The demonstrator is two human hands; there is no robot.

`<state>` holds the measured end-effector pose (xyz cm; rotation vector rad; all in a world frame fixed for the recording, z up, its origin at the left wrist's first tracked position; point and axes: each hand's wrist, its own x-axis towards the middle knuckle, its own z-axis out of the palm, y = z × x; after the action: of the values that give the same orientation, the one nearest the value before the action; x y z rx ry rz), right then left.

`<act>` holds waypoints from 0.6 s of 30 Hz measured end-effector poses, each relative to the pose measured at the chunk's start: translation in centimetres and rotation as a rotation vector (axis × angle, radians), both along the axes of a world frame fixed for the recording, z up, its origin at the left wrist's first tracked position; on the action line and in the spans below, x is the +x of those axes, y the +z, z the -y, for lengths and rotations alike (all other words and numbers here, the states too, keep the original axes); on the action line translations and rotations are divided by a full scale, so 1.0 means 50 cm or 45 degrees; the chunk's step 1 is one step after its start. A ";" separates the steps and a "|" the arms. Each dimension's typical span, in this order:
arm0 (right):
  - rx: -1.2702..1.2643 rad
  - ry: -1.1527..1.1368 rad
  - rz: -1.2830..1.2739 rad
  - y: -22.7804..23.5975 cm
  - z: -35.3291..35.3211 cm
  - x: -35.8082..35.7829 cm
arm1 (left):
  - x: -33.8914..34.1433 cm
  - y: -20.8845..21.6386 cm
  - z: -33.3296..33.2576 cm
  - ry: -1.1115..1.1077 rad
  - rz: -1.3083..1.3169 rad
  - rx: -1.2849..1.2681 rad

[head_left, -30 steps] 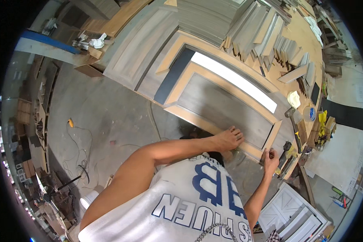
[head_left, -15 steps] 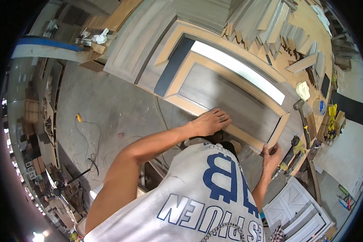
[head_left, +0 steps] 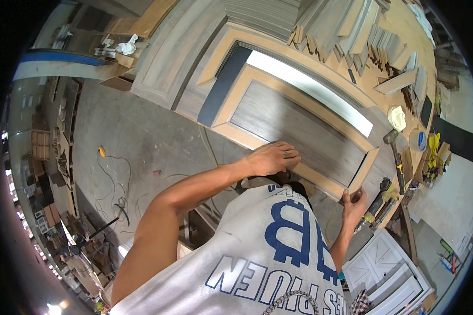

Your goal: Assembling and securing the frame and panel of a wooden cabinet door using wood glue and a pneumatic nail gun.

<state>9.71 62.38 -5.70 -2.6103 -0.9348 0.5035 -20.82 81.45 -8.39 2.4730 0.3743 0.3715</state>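
Observation:
A framed wooden panel [head_left: 294, 124], grey wood-grain inside a tan border, lies on the bench in front of me. At its near long edge my left hand [head_left: 275, 158] is closed, fingers bent over the tan border; their tips are partly hidden. My right hand [head_left: 354, 203] has thumb and fingers closed round the panel's near right corner. A narrow dark gap shows along the inner side of the right border. Beyond the panel lies a bright white strip [head_left: 310, 93], and at its left a dark grey strip [head_left: 223, 86].
To the right lie a hammer [head_left: 396, 157], a yellow-and-black power tool [head_left: 384, 195], a blue-centred tape roll [head_left: 418, 139] and a whitish tub [head_left: 397, 118]. Several wood strips [head_left: 347, 31] are heaped at the back. A cable [head_left: 129, 181] trails across the floor at left.
Both hands stay at the same places on the panel's border. The whole view has shifted slightly; little else differs.

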 end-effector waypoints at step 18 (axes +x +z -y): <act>-0.032 -0.038 -0.098 -0.019 0.024 0.012 | -0.005 0.002 0.006 0.013 0.063 -0.009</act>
<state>10.30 61.16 -6.66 -2.6034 -0.8696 0.6070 -21.09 81.16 -8.27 2.4510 0.3675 0.4340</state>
